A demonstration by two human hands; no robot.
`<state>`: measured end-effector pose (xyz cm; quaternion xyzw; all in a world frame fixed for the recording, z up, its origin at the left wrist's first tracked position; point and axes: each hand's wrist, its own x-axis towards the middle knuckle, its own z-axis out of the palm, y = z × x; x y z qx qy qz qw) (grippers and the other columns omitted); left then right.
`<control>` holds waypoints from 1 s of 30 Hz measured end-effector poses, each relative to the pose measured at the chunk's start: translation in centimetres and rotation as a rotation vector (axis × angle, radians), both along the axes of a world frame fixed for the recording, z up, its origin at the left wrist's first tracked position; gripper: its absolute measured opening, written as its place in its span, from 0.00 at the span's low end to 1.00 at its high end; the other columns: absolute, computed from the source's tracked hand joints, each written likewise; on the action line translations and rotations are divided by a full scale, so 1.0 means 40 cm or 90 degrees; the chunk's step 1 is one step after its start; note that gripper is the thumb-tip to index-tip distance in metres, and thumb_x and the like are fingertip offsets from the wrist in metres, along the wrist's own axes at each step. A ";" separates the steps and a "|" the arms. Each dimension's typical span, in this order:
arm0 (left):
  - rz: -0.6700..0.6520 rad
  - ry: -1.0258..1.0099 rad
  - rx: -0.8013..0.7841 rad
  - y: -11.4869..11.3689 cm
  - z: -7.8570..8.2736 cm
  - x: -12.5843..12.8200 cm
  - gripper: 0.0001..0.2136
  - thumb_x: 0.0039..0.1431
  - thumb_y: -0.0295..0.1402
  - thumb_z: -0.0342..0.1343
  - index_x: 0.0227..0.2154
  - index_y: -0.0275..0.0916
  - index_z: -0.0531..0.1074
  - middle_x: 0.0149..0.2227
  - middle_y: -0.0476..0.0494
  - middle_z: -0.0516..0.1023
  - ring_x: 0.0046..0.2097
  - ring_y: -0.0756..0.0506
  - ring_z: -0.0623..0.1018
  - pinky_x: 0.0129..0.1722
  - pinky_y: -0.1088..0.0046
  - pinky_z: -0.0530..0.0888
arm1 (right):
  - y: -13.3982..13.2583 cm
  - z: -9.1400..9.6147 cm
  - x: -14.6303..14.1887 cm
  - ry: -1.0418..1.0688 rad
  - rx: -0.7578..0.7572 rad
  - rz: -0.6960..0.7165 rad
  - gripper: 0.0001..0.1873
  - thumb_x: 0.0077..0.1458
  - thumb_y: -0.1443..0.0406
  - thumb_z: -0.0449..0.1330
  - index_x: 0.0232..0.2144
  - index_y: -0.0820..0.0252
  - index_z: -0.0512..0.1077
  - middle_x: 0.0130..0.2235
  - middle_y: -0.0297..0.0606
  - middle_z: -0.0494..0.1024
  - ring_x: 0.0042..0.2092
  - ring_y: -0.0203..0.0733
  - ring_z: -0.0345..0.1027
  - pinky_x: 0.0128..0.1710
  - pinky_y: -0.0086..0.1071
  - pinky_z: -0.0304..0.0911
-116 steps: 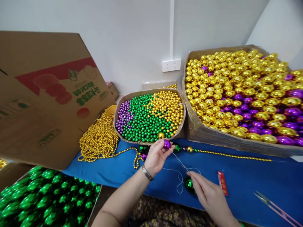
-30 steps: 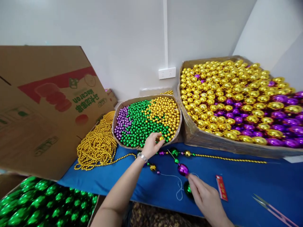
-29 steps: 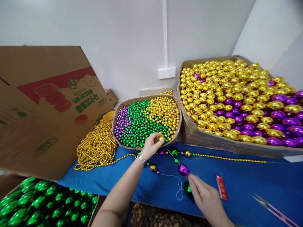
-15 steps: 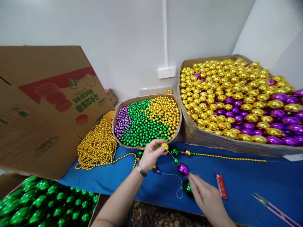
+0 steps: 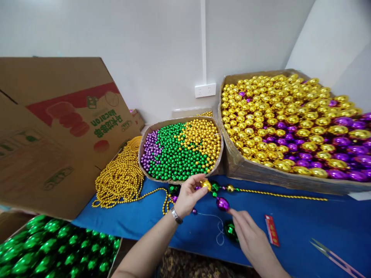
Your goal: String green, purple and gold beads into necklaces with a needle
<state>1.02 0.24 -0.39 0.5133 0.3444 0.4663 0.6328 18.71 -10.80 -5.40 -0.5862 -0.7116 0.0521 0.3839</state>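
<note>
Between thumb and fingers my left hand (image 5: 189,195) pinches a shiny gold bead (image 5: 206,185). My right hand (image 5: 251,233) has its fingertips pressed together at the lower end of a large purple bead (image 5: 222,204); whether they grip the bead or the string is hidden. A small green bead (image 5: 214,194) sits between the gold and purple ones. Below the purple bead, a large green bead (image 5: 230,230) lies on the blue cloth, partly behind my right hand. Loose pale string (image 5: 219,227) curls beside it. Behind, a strung row ends in a gold twisted cord (image 5: 281,194).
A box of small purple, green and gold beads (image 5: 139,152) stands behind my hands. To the right is a large box of gold and purple beads (image 5: 232,162). Gold bead strands (image 5: 118,177) lie left. A red packet (image 5: 271,230) and pink-handled tweezers (image 5: 333,256) rest at right.
The gold bead in my left hand has shifted slightly right and down, closer to the small green bead and the purple bead. My right hand has barely moved.
</note>
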 end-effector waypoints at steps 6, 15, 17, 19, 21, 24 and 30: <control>-0.023 -0.002 -0.019 0.000 0.019 -0.009 0.22 0.45 0.32 0.66 0.45 0.38 0.70 0.42 0.40 0.76 0.41 0.46 0.75 0.41 0.71 0.71 | -0.001 -0.008 0.018 0.129 -0.032 -0.006 0.13 0.60 0.59 0.50 0.41 0.55 0.72 0.32 0.38 0.74 0.31 0.38 0.72 0.31 0.26 0.67; -0.117 0.032 -0.005 -0.024 0.013 -0.006 0.27 0.45 0.31 0.66 0.50 0.40 0.66 0.48 0.37 0.73 0.43 0.44 0.75 0.42 0.68 0.72 | 0.026 -0.047 -0.013 0.689 -0.301 0.013 0.24 0.51 0.52 0.61 0.45 0.58 0.65 0.31 0.37 0.75 0.30 0.40 0.72 0.29 0.31 0.69; -0.185 0.016 0.021 -0.028 0.021 -0.015 0.29 0.48 0.33 0.64 0.54 0.42 0.63 0.52 0.35 0.71 0.48 0.42 0.74 0.45 0.66 0.71 | 0.030 -0.049 -0.020 0.762 -0.326 0.018 0.23 0.49 0.53 0.63 0.45 0.57 0.65 0.34 0.38 0.75 0.30 0.40 0.71 0.28 0.31 0.68; -0.203 0.028 0.068 -0.011 0.033 -0.041 0.28 0.52 0.35 0.60 0.57 0.43 0.61 0.55 0.36 0.68 0.53 0.41 0.71 0.48 0.64 0.70 | 0.032 -0.048 -0.021 0.822 -0.335 0.030 0.23 0.48 0.54 0.64 0.45 0.55 0.66 0.34 0.36 0.75 0.29 0.39 0.70 0.26 0.31 0.67; -0.098 0.119 0.145 0.034 0.044 -0.090 0.24 0.56 0.36 0.56 0.56 0.43 0.62 0.53 0.37 0.71 0.53 0.41 0.71 0.49 0.64 0.69 | 0.034 -0.044 -0.016 0.865 -0.341 0.046 0.23 0.46 0.54 0.65 0.44 0.53 0.67 0.33 0.35 0.74 0.28 0.38 0.69 0.26 0.30 0.67; 0.227 0.482 0.281 0.153 0.057 -0.201 0.15 0.59 0.34 0.51 0.49 0.40 0.70 0.47 0.38 0.75 0.47 0.43 0.74 0.48 0.67 0.69 | 0.035 -0.040 -0.005 0.892 -0.353 0.044 0.24 0.44 0.54 0.66 0.44 0.51 0.68 0.34 0.35 0.74 0.28 0.37 0.68 0.27 0.30 0.67; 0.318 0.849 0.292 0.375 0.064 -0.380 0.15 0.57 0.24 0.48 0.44 0.36 0.74 0.43 0.36 0.76 0.47 0.40 0.72 0.51 0.64 0.64 | 0.032 -0.032 -0.007 0.881 -0.366 0.031 0.25 0.43 0.54 0.67 0.44 0.52 0.67 0.34 0.35 0.74 0.29 0.38 0.68 0.27 0.30 0.66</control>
